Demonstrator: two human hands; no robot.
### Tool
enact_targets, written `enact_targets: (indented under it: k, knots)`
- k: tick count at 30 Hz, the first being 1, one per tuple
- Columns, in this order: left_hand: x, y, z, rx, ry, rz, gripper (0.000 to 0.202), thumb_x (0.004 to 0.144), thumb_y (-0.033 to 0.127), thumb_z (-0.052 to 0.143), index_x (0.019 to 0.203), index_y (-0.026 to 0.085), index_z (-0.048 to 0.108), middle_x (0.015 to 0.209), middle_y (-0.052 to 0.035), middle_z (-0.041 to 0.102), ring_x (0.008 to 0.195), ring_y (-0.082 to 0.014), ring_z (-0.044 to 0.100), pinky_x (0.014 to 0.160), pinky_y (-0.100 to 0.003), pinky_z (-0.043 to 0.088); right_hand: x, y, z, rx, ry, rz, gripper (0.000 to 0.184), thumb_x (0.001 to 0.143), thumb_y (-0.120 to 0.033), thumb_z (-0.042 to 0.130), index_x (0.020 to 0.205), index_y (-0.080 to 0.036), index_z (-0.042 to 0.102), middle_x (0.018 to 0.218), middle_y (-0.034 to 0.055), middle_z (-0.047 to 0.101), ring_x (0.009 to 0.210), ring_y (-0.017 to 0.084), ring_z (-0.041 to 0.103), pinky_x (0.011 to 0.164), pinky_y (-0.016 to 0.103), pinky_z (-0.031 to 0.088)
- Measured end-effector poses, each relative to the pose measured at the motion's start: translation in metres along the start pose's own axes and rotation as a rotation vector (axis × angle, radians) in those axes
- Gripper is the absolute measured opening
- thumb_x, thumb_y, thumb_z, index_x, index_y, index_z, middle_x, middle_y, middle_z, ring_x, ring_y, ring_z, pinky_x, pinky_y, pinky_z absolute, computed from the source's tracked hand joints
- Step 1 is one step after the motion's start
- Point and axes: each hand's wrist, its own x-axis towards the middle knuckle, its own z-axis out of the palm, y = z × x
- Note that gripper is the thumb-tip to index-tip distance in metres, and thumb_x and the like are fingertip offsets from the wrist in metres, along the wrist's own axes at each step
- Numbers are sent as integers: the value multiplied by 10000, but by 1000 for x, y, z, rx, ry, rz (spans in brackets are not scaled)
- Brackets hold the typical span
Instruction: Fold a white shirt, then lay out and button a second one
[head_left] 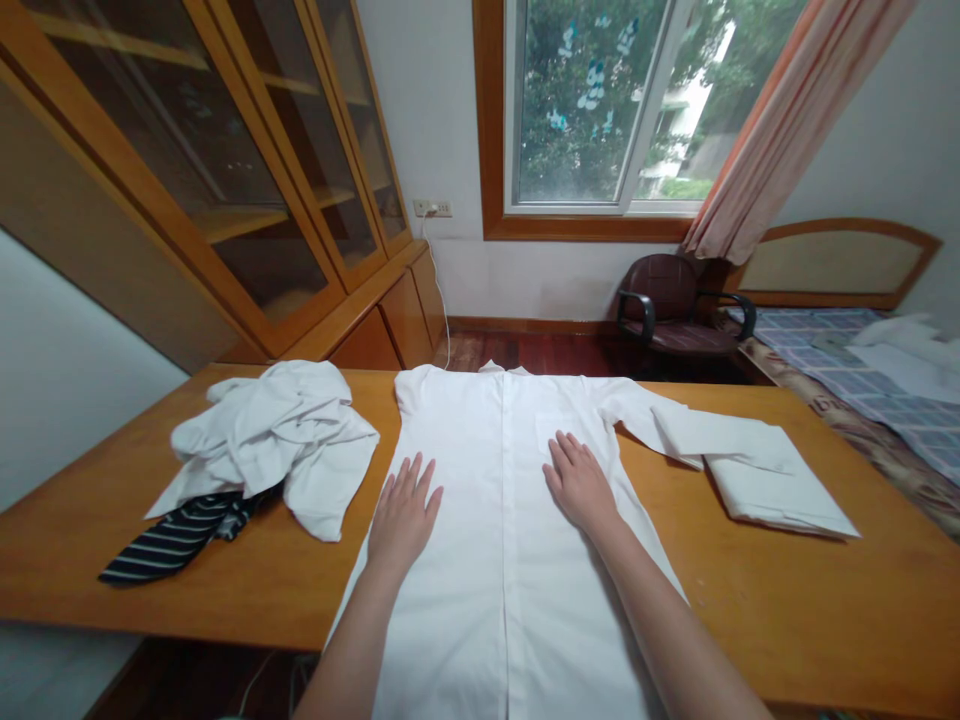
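Note:
A white button-front shirt (469,520) lies spread on the wooden table, collar at the far edge, its lower part reaching toward me past the near edge. My left hand (405,510) rests flat on the shirt's left side, fingers stretched out. On the right side, just below the chest pocket, my right hand (577,480) lies flat with its fingers a little apart. The shirt's right sleeve stretches out to the right, its end over a folded white garment (780,490). The left sleeve is not visible beside the body of the shirt.
On the table's (285,590) left side lies a crumpled white shirt (262,430) with a black striped tie (176,540) under it. Beyond stand a glass-door cabinet (262,170), a dark red armchair (664,300) and a bed (832,345). A white cable (439,290) hangs from the wall socket.

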Motion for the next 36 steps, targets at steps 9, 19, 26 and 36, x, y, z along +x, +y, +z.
enact_targets:
  k: [9,19,26,36]
  knots:
    - [-4,-3,1,-47,17,5,503,1001,382,385,1452,187,497,1574,-94,383,1484,-294,307,1219,-504,252,-2,-1,-4,32,3,12,439,992,-319,455,1361,-120,585,1479,155,513,1401,309,436,1155,500,354]
    - [-17,-9,1,-236,191,-12,378,976,265,384,1136,175,715,1271,-76,693,1275,-240,586,1109,-403,451,-16,21,-25,281,113,-11,338,1002,-285,439,1060,-207,763,1151,78,740,1111,229,671,1022,382,527]
    - [-31,-5,-2,-224,433,139,285,964,200,464,1153,190,677,1246,-61,705,1110,-225,679,972,-390,552,-44,27,-33,317,154,-49,316,996,-271,470,1207,-185,689,1175,94,725,1164,261,626,1018,461,526]
    - [-40,4,-18,-290,456,310,310,929,89,467,1157,211,638,1258,-70,684,1180,-214,629,1023,-402,519,-64,18,-41,226,104,-126,296,989,-220,480,1184,-206,702,1229,77,707,1173,253,619,1040,452,505]
